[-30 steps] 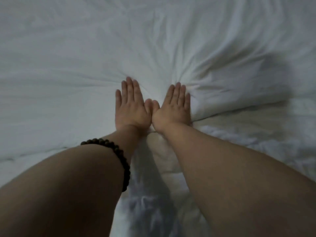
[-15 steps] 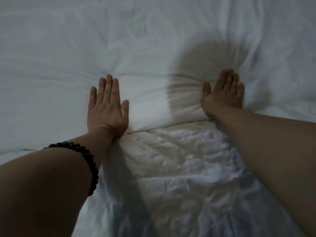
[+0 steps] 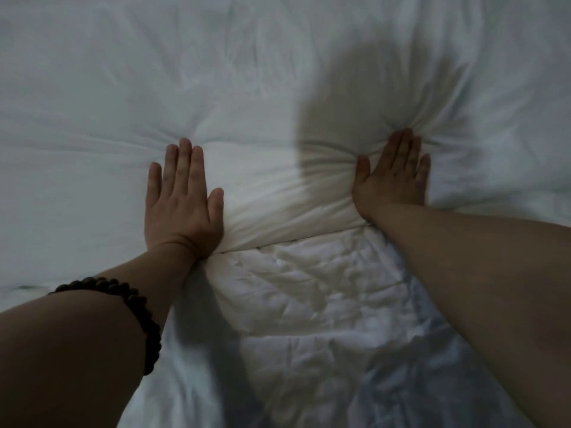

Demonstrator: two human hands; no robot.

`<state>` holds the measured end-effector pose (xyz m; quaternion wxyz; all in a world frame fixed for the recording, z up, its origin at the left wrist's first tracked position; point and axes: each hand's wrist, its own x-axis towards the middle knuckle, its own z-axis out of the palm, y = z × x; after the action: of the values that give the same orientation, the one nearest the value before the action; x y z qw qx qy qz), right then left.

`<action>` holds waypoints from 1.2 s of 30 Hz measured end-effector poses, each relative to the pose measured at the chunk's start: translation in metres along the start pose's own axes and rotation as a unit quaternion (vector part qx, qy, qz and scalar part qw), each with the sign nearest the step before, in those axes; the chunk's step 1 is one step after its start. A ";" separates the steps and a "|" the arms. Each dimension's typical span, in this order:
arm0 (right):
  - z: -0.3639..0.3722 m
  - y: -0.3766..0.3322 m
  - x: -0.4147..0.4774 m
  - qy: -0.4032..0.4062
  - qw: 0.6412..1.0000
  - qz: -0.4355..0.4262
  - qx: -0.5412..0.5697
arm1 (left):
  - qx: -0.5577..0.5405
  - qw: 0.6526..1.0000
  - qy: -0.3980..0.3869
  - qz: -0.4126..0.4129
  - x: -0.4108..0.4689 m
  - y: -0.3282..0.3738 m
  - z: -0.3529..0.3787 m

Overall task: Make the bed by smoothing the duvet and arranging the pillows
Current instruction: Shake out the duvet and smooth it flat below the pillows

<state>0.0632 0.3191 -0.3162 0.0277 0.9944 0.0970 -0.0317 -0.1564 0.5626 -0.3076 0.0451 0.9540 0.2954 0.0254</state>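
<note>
Nearest to you, the crumpled white sheet lies exposed along the near edge of the bed, not yet covered. Your left forearm, which carries a dark beaded bracelet, and your right forearm reach forward over this sheet. Beyond it, the folded near edge of the duvet runs across the bed between your two wrists. Your left hand lies flat on the duvet with straight fingers, palm down, heel at the fold. Your right hand lies the same way, pressed in deep enough to draw radiating creases around its fingertips. Neither hand grips anything; both press with open palms. A second ago the hands lay side by side, thumbs touching, at the centre of the fold. They now sit well apart, a spread already reached half a second ago. Read this as one outward smoothing stroke nearing its end: the strip of duvet between your hands looks flatter, while creases bunch at the right hand. Farther on, the duvet covers the bed to its far edge with shallow wrinkles remaining. No pillows are in view, so treat arranging them as outstanding.
</note>
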 end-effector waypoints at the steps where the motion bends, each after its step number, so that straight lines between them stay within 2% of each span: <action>1: 0.000 0.000 0.001 0.002 1.000 -0.001 0.001 | 0.005 1.000 -0.003 -0.005 0.000 0.001 -0.001; 6: 0.001 0.001 -0.001 0.009 0.998 -0.025 0.049 | 0.040 0.998 -0.016 -0.050 0.001 0.014 -0.007; 9: -0.002 0.004 -0.002 0.011 0.995 -0.037 0.091 | 0.015 0.979 -0.019 -0.200 0.006 0.052 -0.008; 11: -0.010 0.010 -0.003 -0.032 0.993 -0.055 0.101 | -0.021 0.955 -0.001 -0.297 0.019 0.110 -0.006; 12: -0.016 0.016 -0.004 -0.058 0.990 -0.074 0.104 | -0.035 0.949 0.000 -0.314 0.024 0.146 -0.005; 17: -0.031 0.099 0.037 -0.068 0.964 -0.248 0.070 | -0.052 0.970 -0.023 -0.236 0.032 0.306 0.010; 20: -0.037 0.180 0.091 -0.034 0.978 -0.204 0.037 | -0.036 0.982 -0.033 -0.184 0.027 0.359 0.021; 24: -0.041 0.293 0.159 -0.016 0.988 -0.151 0.001 | -0.030 0.986 -0.031 -0.158 0.035 0.406 0.025; 29: -0.047 0.416 0.218 0.004 0.983 -0.180 -0.045 | -0.038 0.992 -0.037 -0.111 0.054 0.487 0.029; 33: -0.051 0.458 0.244 0.033 0.974 -0.208 -0.078 | -0.041 0.998 -0.043 0.005 0.069 0.569 0.036; 36: -0.058 0.483 0.258 0.087 0.959 -0.239 -0.122 | -0.047 0.994 -0.053 0.085 0.076 0.628 0.043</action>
<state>0.4127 -0.1008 -0.2525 0.1319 0.9303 0.3367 0.0608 0.2619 0.0870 -0.2856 0.1028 0.9725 0.2088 -0.0079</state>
